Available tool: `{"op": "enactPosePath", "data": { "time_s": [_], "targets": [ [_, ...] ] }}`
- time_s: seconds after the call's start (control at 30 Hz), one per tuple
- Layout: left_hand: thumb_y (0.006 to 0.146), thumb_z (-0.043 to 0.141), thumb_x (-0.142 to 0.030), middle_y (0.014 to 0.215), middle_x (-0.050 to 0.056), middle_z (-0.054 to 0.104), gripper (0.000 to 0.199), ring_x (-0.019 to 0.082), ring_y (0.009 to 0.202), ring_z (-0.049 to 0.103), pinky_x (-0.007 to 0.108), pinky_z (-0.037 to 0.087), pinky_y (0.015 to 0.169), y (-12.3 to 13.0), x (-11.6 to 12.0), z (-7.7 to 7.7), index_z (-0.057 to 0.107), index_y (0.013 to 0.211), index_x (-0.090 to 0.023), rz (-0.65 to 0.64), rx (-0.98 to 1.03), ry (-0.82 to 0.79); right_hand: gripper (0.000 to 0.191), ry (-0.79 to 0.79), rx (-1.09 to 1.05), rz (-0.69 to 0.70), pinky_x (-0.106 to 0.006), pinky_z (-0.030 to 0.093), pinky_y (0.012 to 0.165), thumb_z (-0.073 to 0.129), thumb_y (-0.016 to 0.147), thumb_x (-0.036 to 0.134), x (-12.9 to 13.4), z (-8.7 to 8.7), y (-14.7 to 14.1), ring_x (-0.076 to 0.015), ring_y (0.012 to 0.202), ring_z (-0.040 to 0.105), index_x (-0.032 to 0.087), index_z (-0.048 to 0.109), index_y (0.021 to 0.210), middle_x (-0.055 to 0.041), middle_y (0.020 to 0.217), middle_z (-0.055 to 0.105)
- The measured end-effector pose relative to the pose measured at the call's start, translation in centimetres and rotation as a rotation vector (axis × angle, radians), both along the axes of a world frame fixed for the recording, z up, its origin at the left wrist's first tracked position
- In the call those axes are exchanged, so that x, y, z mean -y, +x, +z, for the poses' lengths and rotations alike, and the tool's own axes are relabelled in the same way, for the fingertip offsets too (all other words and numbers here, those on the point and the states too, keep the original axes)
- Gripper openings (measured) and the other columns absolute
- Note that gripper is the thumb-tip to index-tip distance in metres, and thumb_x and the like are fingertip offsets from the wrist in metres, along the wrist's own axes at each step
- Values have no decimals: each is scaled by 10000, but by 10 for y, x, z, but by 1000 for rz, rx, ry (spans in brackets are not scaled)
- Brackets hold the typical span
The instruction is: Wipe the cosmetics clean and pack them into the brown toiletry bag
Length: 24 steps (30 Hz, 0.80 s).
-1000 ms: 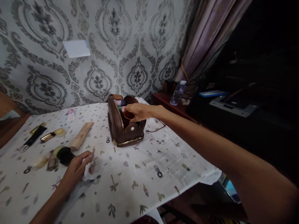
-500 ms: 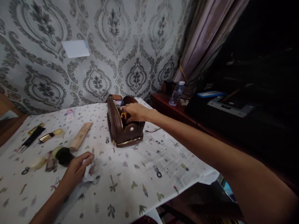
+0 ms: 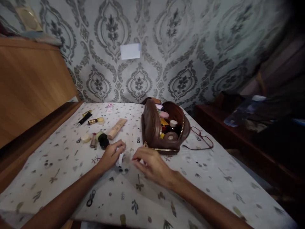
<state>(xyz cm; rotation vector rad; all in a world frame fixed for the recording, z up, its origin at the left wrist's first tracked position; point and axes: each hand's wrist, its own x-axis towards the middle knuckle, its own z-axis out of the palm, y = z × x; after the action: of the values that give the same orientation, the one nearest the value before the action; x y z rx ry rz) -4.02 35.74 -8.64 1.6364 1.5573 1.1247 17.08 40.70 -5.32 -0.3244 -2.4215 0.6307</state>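
My left hand [image 3: 111, 156] is closed on a crumpled white tissue [image 3: 121, 158], just above the patterned tablecloth. My right hand [image 3: 149, 163] is beside the tissue on the right, its fingertips drawn together; whether anything is between them is hidden. Behind it stands a brown makeup bag [image 3: 152, 127], unzipped and wide open. Inside show a white-capped bottle [image 3: 173, 123], a pink round item [image 3: 164, 114] and yellow pieces. Close to my left hand lie a black round item [image 3: 104, 141] and a beige squeeze tube [image 3: 117, 128].
Red-framed glasses [image 3: 206, 142] lie right of the bag. At the left are a gold-and-black tube [image 3: 93, 121], a black slim tube [image 3: 84, 117], a cream round piece [image 3: 85, 138] and a small pink tube [image 3: 110, 108]. A plastic bottle [image 3: 243, 111] stands on the dark red furniture.
My right hand has come out of the makeup bag and down beside the tissue in my left hand. The view has turned right to left, bringing the glasses and wooden cabinet into sight.
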Motion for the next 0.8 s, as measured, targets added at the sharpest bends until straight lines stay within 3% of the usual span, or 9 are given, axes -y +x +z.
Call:
{"op": "enactPosePath", "data": {
  "time_s": [0.07,0.2,0.27,0.33,0.43,0.57,0.7,0.8],
  "targets": [
    [959,428,-481,698,-20,526,352,150,685,496,261,395,666,-2,-1,-2,544,811,-184,10,45,21,69,-28,175,76,-295,489,737,589,923,220,8,-23,-23,-193,870,617,183,628,967,-75,986,654],
    [960,428,-506,856,13,604,370,169,789,557,275,441,741,-8,-3,-3,583,999,-172,-11,91,29,363,-102,173,34,-358,492,934,609,824,116,-1,-45,-57,-237,1130,560,137,557,1182,-141,1228,564],
    [953,449,-496,974,41,639,381,190,884,590,294,461,811,-10,-3,-2,568,1110,-171,-1,82,48,337,-150,65,28,-354,490,932,539,824,84,-10,-49,-67,-224,1103,568,138,566,1155,-131,1186,576],
    [945,475,-475,1094,68,650,382,216,1003,603,318,459,904,-10,-2,-3,551,1167,-173,5,37,89,229,-207,-35,-11,-322,496,859,477,826,65,-18,-55,-75,-198,980,597,154,608,990,-98,1062,606],
    [937,499,-427,1164,94,655,352,241,1096,601,347,440,979,-7,-1,-3,557,1172,-171,-7,-57,133,139,-300,-118,-163,-283,466,737,501,792,74,-23,-65,-81,-174,804,590,169,600,766,-49,861,612],
    [960,454,-403,1030,80,679,298,212,961,635,319,466,881,-4,0,-2,599,1072,-168,-24,-124,126,67,-414,-147,-296,-251,398,617,607,746,136,-24,-72,-80,-143,639,523,169,610,687,8,669,549],
    [978,392,-386,828,31,637,298,172,789,593,282,441,753,-6,1,0,580,871,-180,18,-199,135,43,-481,-191,-236,-240,406,607,675,744,198,-21,-68,-75,-124,617,512,174,657,713,12,689,567],
    [972,366,-410,623,-21,509,346,142,607,496,259,388,618,-12,2,5,466,713,-204,117,-243,110,81,-502,-214,-207,-240,417,611,696,765,253,-19,-65,-73,-121,620,514,175,678,752,2,715,582]
  ]
}}
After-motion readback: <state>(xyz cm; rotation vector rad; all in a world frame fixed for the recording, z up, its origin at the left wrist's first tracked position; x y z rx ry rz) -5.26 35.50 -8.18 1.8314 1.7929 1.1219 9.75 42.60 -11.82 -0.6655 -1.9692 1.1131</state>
